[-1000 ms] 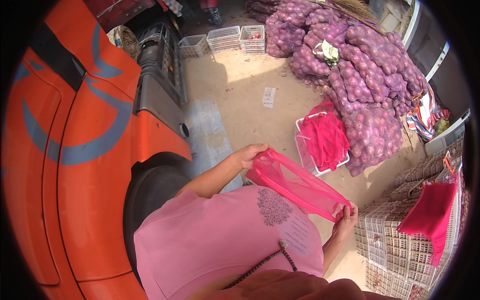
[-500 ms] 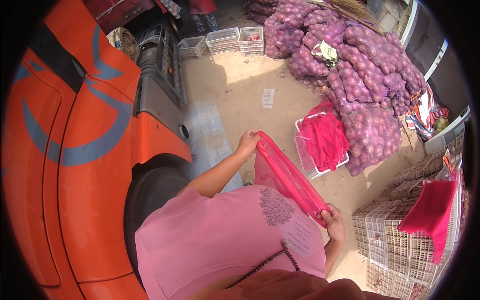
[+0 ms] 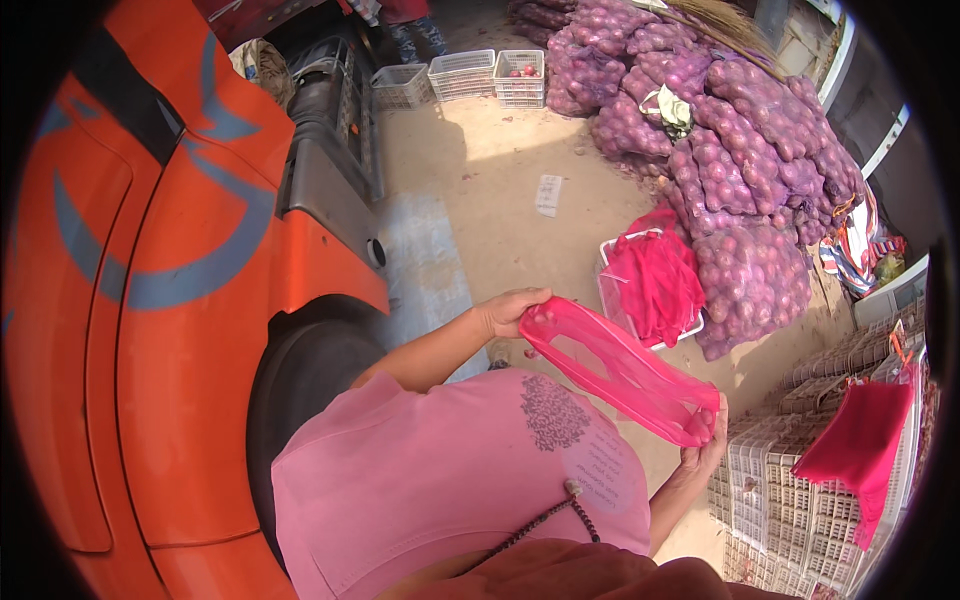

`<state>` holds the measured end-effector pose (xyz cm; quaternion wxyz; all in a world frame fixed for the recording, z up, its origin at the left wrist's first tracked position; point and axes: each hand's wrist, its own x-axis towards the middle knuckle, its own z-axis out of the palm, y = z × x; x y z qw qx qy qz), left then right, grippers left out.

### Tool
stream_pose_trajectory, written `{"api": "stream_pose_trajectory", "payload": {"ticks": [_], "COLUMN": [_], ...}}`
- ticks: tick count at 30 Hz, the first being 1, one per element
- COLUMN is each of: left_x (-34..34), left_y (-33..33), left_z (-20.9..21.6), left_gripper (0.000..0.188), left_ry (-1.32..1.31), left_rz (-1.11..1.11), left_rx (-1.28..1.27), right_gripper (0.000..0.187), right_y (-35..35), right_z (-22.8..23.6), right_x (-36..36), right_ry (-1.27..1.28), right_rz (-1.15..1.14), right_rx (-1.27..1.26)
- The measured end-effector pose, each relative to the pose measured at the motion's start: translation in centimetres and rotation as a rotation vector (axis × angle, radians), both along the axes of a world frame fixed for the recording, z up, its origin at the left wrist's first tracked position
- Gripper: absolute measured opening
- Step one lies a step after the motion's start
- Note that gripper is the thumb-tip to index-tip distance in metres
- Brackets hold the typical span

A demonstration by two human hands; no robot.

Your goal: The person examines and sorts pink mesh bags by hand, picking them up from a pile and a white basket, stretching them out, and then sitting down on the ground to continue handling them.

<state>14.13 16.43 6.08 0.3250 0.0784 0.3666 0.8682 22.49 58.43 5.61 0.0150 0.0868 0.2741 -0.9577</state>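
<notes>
A pink mesh bag (image 3: 630,365) is stretched between my two hands in front of my body, its mouth spread wide. My left hand (image 3: 515,312) grips the rim at the far left end. At the near right end, my right hand (image 3: 708,445) holds the opposite side of the rim, its fingers partly showing through the mesh. Beyond the bag stands a white crate (image 3: 612,290) heaped with more pink mesh bags (image 3: 655,285). Against that crate lean large purple net sacks of red onions (image 3: 752,285).
An orange truck (image 3: 200,400) with a dark wheel (image 3: 310,400) fills the left side. Stacked crates (image 3: 765,490) stand at the right, a pink cloth (image 3: 858,445) hanging over them. White crates (image 3: 463,75) line the back, near a person's legs (image 3: 418,40). A paper sheet (image 3: 549,195) lies on the ground.
My hands have moved farther apart, the right one outward to the right. The mesh bag's mouth has gone from a narrow slit to a wide opening.
</notes>
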Motion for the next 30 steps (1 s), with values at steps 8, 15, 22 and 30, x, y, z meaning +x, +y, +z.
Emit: {"api": "stream_pose_trajectory", "payload": {"ticks": [8, 15, 22, 30], "left_x": [-3.2, -2.7, -1.1, -2.0], "left_y": [-0.5, 0.7, 0.6, 1.2], "left_z": [0.2, -1.1, 1.6, 3.4], "left_gripper": [0.016, 0.018, 0.014, 0.018], "left_ry": [0.024, -0.202, 0.117, -0.039], "left_rz": [0.568, 0.71, -0.31, 0.274], "left_rx": [-0.368, -0.399, -0.724, 0.015], "right_gripper": [0.025, 0.004, 0.023, 0.036], "right_y": [-5.6, -3.3, 0.4, -1.4], "right_z": [1.8, -3.6, -3.6, 0.1], "right_x": [2.4, 2.2, 1.6, 2.5], "right_ry": [0.083, 0.022, -0.069, -0.097], "right_rz": [0.467, 0.013, -0.379, 0.122], "right_rx": [0.9, 1.498, 0.327, 0.157]}}
